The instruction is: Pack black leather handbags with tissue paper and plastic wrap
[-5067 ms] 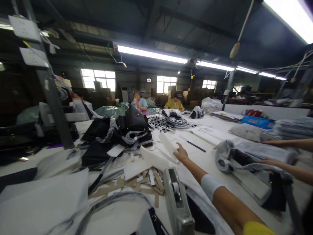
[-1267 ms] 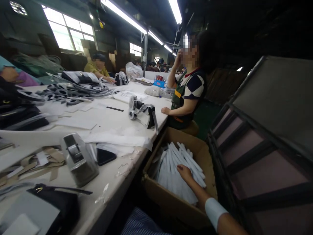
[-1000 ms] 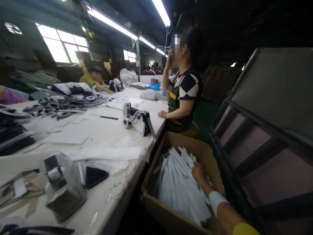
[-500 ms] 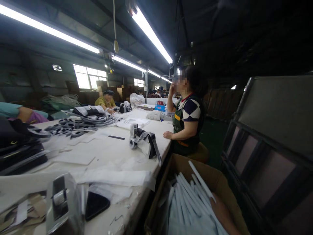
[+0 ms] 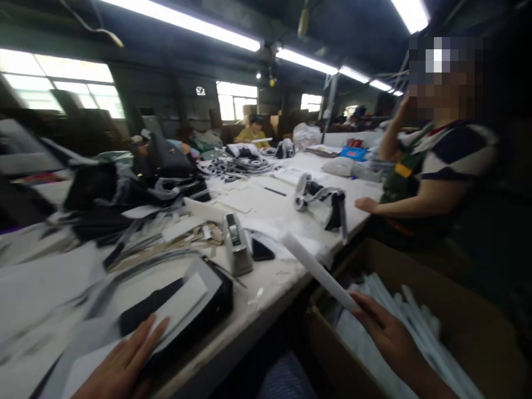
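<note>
White, the roll [image 5: 321, 274] I monitor slants from the right hand [image 5: 386, 328], closed on it, toward the worktop [image 5: 272, 281], with the left hand [image 5: 123, 360], fingers extended and gripping nothing, over the black bag [image 5: 225, 291].

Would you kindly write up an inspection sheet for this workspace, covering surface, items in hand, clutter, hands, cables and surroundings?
Surface: white table, bare in patches, crowded at the near left.
Job's things: slim white roll, raised at a slant; black bag with a white card on top.
Clutter: tape dispenser, brown scraps, heaped dark bags.
Hands: left hand has its fingers on the card; right hand grips the roll's lower end.
Cables: hanging cord overhead; none seen across the near work.
Surroundings: cardboard box of white rolls beside the table; co-worker beyond it; lights on.
</note>
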`<action>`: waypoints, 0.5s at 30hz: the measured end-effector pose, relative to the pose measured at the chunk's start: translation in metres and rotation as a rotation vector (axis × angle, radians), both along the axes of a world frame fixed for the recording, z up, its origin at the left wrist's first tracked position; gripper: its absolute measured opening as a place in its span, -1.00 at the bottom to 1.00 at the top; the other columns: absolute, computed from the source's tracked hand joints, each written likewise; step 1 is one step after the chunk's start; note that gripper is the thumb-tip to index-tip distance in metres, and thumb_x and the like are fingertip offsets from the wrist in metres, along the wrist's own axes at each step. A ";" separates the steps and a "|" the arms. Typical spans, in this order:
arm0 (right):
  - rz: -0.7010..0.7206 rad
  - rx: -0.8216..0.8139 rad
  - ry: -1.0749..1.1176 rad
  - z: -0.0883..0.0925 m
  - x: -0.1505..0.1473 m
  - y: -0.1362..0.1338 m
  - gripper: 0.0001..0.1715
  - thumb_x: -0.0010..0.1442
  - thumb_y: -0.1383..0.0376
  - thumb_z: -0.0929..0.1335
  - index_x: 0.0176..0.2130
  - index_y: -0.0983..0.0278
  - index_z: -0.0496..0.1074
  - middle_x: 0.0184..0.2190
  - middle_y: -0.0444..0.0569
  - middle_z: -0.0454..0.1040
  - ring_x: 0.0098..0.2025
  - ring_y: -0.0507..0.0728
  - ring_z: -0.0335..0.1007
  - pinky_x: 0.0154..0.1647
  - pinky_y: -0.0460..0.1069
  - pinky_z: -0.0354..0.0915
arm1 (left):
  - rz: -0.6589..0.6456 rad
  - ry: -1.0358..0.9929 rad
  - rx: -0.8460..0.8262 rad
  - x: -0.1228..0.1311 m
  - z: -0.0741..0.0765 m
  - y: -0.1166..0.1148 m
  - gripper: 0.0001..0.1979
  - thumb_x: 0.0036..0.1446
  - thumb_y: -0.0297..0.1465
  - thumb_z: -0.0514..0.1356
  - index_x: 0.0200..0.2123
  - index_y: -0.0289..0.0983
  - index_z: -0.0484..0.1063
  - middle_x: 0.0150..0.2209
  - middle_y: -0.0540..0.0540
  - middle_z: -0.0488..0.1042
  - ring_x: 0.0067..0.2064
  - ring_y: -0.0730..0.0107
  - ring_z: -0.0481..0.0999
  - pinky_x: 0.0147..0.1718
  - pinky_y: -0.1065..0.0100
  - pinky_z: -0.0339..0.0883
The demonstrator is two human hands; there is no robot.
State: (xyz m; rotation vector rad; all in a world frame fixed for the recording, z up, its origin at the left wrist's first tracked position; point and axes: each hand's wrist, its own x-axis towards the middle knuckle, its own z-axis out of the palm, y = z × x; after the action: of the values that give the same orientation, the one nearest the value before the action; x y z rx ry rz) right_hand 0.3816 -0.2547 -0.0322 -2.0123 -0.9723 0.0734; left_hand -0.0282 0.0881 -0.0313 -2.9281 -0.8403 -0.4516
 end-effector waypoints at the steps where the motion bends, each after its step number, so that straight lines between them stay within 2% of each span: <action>1: 0.122 -0.023 -0.045 0.007 -0.011 0.014 -0.61 0.28 0.09 0.32 0.07 0.08 0.46 -0.02 -0.04 0.56 0.00 0.21 0.52 0.00 0.02 0.46 | -0.005 0.093 -0.041 -0.012 0.008 -0.007 -0.15 0.07 -0.66 0.08 0.37 0.03 -0.05 0.35 -0.12 0.17 0.22 0.18 0.38 0.12 0.18 0.36; 3: 0.366 -0.019 -0.175 0.017 -0.031 0.041 -0.67 0.29 0.15 0.33 0.05 0.06 0.47 -0.05 -0.05 0.57 -0.06 0.16 0.54 -0.05 -0.03 0.47 | 0.081 0.194 -0.121 -0.017 0.026 -0.013 -0.10 -0.01 -0.71 0.00 0.38 -0.02 -0.06 0.37 -0.09 0.11 0.27 0.19 0.31 0.15 0.19 0.33; 5: 0.567 0.033 -0.342 0.025 -0.051 0.068 -0.68 0.30 0.21 0.34 0.05 0.05 0.46 -0.07 -0.06 0.57 -0.06 0.14 0.52 -0.05 -0.04 0.46 | 0.073 0.278 -0.228 -0.009 0.045 -0.012 -0.11 -0.04 -0.70 -0.01 0.37 -0.10 -0.01 0.38 -0.11 0.08 0.30 0.21 0.26 0.18 0.19 0.29; 7: 0.697 0.088 -0.493 0.031 -0.073 0.095 -0.69 0.33 0.24 0.32 0.05 0.08 0.47 -0.09 -0.04 0.57 -0.08 0.14 0.50 -0.05 0.00 0.45 | 0.043 0.302 -0.327 0.000 0.063 -0.007 -0.11 -0.06 -0.69 0.00 0.37 -0.12 -0.01 0.37 -0.11 0.08 0.30 0.24 0.25 0.22 0.18 0.21; 11: 0.760 0.168 -0.659 0.031 -0.117 0.145 -0.72 0.36 0.28 0.28 0.01 0.17 0.49 -0.11 0.01 0.56 -0.08 0.17 0.47 -0.07 0.07 0.41 | -0.042 0.298 -0.435 0.004 0.085 0.000 -0.15 0.01 -0.67 0.00 0.37 -0.09 -0.01 0.35 -0.07 0.11 0.26 0.26 0.32 0.22 0.20 0.20; 15: 0.707 0.241 -0.730 0.018 -0.151 0.183 -0.71 0.36 0.36 0.27 0.00 0.19 0.50 -0.09 0.03 0.54 -0.07 0.18 0.43 -0.02 0.10 0.36 | -0.076 0.285 -0.455 0.000 0.089 0.004 -0.24 0.10 -0.58 0.06 0.36 -0.08 0.02 0.34 -0.06 0.16 0.24 0.23 0.35 0.21 0.21 0.21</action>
State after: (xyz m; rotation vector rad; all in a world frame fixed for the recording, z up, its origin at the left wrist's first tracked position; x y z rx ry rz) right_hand 0.2302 -0.0720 -0.0140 -1.3866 -2.0132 -0.4036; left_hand -0.0287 0.0916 0.0582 -3.3222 -0.8917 0.1835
